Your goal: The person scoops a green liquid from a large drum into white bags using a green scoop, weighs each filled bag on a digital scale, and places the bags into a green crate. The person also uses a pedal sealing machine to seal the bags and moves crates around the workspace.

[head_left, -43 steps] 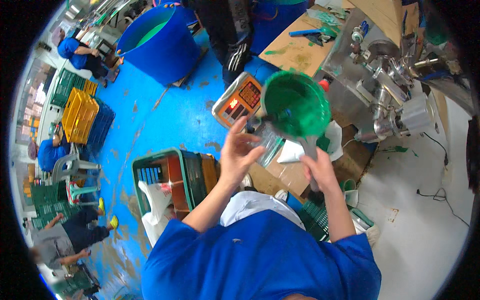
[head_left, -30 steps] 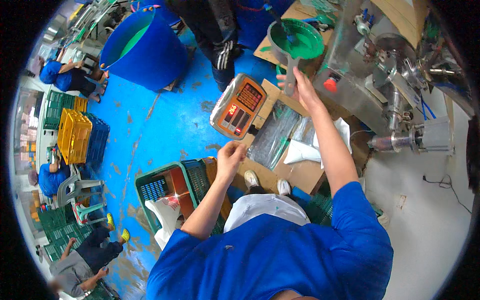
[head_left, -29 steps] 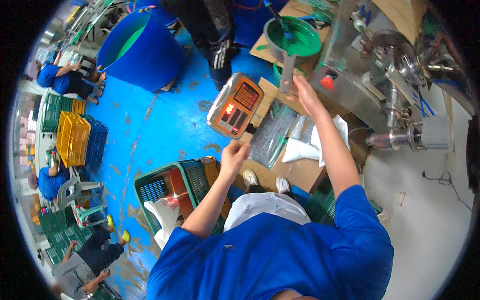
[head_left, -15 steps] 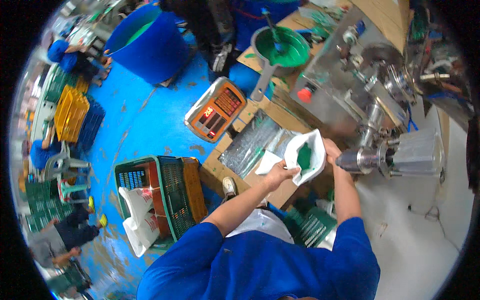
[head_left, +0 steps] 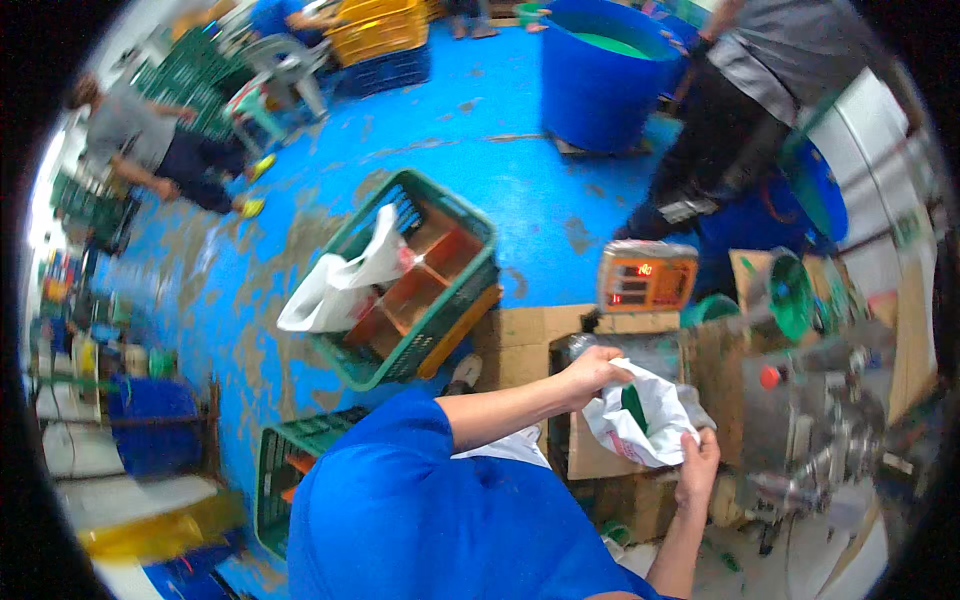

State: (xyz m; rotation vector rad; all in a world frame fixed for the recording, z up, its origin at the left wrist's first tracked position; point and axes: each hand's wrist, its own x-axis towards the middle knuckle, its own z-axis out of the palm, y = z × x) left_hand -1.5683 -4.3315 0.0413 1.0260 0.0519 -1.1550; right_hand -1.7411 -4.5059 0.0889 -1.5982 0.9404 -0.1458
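A white plastic bag (head_left: 668, 398) with its mouth held apart is between my two hands. Green stuff (head_left: 633, 408) shows inside it. My left hand (head_left: 594, 375) pinches the bag's upper left rim. On the lower right edge, the fingers of my right hand (head_left: 699, 462) are closed. Just beyond the bag stands an orange digital scale display (head_left: 647, 276) with lit red figures. A dark platform (head_left: 655, 352) lies behind the bag, mostly hidden by it; I cannot tell whether they touch.
Left of me, a green crate (head_left: 458, 312) holds white bags (head_left: 335, 295) and orange-brown packs. Another green crate (head_left: 272, 490) sits nearer. Metal machinery (head_left: 800, 440) with a red button (head_left: 770, 377) stands right. A person (head_left: 740, 120) stands beside a blue tub (head_left: 600, 90).
My view has swung toward the right, and the bag has moved away from the machine's metal spout. My right hand now grips the bag's lower right edge, and its mouth has narrowed.
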